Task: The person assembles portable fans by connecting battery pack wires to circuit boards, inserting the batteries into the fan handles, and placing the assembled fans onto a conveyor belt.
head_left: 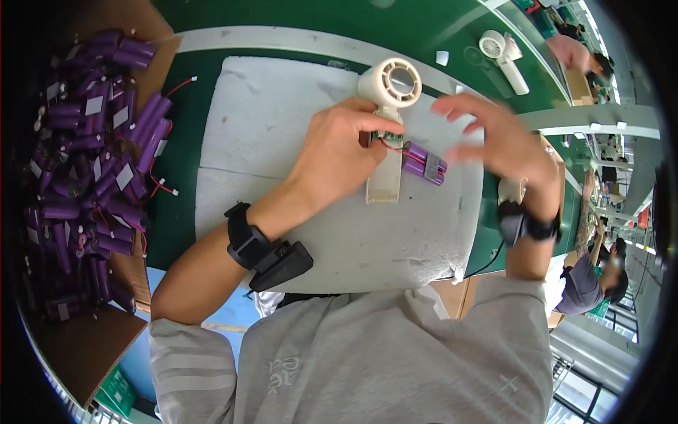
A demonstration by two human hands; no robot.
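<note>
On a white foam mat (pixel 282 106) lies a cream handheld fan (pixel 383 173), its round grilled head at the far end and its handle toward me. My left hand (pixel 344 141) grips it at the neck, thumb and fingers closed around a small green circuit board area. Red wires run from there to a purple battery pack (pixel 424 163) resting on the mat just right of the handle. My right hand (pixel 491 138) is raised right of the battery pack, blurred by motion, fingers spread and apart from it, with nothing seen in them.
A cardboard box (pixel 131 275) at the left holds many purple battery packs (pixel 113 169), some with wires hanging over its edge. Another cream fan (pixel 505 60) lies on the green table (pixel 424 35) at the far right. Several other people sit along the right.
</note>
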